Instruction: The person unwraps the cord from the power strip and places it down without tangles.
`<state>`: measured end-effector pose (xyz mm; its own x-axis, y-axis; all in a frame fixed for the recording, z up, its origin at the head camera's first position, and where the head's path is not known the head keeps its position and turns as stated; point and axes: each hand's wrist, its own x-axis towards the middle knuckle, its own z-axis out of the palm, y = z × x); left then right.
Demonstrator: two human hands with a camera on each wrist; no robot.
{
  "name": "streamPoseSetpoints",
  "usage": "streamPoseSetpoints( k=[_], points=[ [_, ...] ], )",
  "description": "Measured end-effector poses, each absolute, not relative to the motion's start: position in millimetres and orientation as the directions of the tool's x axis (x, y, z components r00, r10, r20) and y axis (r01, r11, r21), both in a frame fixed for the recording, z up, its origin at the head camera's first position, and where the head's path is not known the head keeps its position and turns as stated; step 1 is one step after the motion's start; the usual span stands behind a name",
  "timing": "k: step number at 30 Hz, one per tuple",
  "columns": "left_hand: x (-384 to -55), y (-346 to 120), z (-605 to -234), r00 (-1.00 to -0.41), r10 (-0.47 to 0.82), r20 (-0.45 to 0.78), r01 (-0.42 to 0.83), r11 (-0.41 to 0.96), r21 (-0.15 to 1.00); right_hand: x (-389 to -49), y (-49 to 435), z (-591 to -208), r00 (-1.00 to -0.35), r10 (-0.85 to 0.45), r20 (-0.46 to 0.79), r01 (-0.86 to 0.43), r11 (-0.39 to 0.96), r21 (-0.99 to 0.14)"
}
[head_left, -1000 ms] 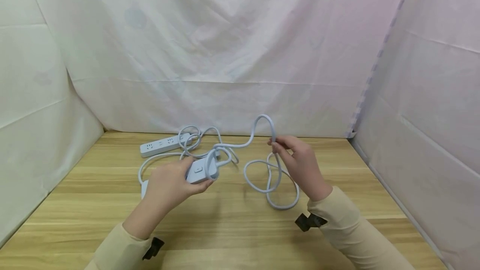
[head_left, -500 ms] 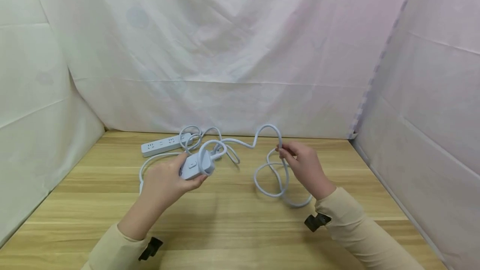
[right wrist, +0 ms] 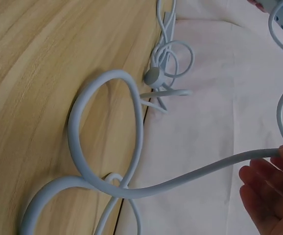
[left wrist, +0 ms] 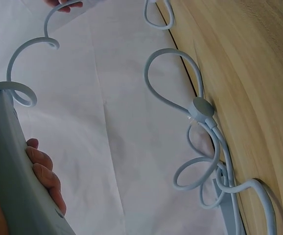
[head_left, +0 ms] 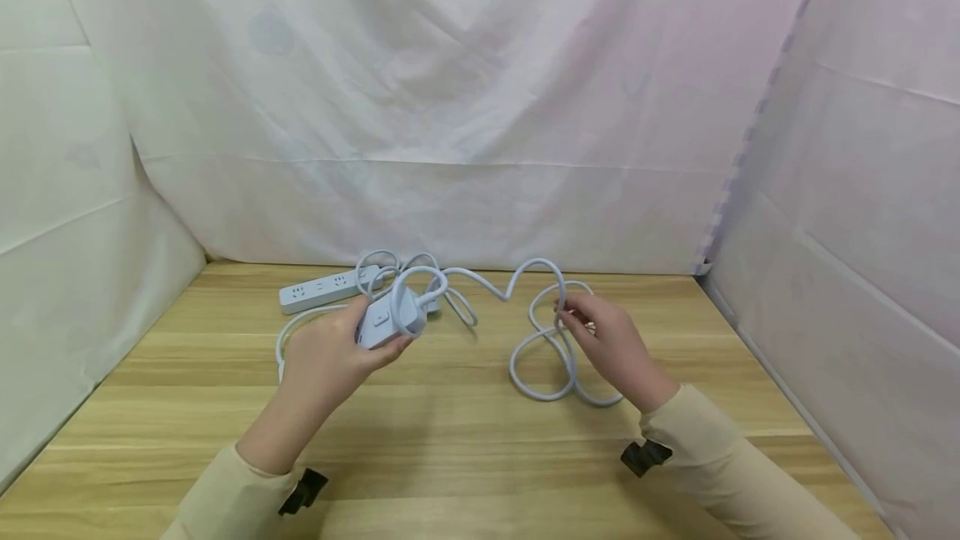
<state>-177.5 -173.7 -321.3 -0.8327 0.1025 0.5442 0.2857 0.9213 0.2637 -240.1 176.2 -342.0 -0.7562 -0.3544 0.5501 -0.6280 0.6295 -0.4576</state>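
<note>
My left hand (head_left: 324, 354) grips a white power strip (head_left: 381, 322), raised and tilted above the table. In the left wrist view its smooth casing (left wrist: 19, 171) shows, with fingers (left wrist: 46, 178) curled round the far side. From the strip's end a thick white cord (head_left: 550, 263) loops up and runs right. My right hand (head_left: 611, 348) pinches that cord between thumb and fingertips. Below the pinch, the cord lies in loose crossing loops, which the right wrist view shows as a large loop (right wrist: 73, 132) near the tabletop.
A second white power strip (head_left: 318, 292) lies at the back left of the wooden table (head_left: 480, 457). Its thinner cord is coiled beside it, and a round plug (left wrist: 201, 108) lies by the coils. White cloth (head_left: 480, 107) hangs behind and at both sides.
My right hand has moved right and slightly down, drawing the pinched cord along; the loops below shifted right. My left hand has lifted and tilted the power strip, moving slightly left.
</note>
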Motion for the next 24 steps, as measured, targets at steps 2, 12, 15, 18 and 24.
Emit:
streamPoseSetpoints(
  k=[2, 12, 15, 18, 24],
  points=[
    [-178, -174, -321, -0.824, 0.097, 0.558, 0.285, 0.922, 0.261, -237, 176, -340, -0.749, -0.362, 0.554, -0.633, 0.637, -0.44],
    [-181, -171, -315, -0.771, 0.085, 0.631, 0.321, 0.908, 0.27, -212, 166, -322, -0.702, -0.222, 0.677, -0.596, 0.703, -0.388],
    [-180, -167, -312, -0.779, 0.063, 0.624, 0.308, 0.906, 0.292, -204, 160, -314, -0.603, -0.229, 0.764, -0.667, 0.67, -0.326],
    [-180, -164, -310, -0.785, 0.045, 0.617, 0.299, 0.901, 0.315, -198, 151, -307, -0.499, -0.271, 0.823, -0.757, 0.599, -0.261],
    [-182, -159, -307, -0.758, 0.042, 0.65, 0.325, 0.889, 0.322, -187, 128, -301, -0.4, -0.364, 0.841, -0.867, 0.447, -0.219]
  ],
)
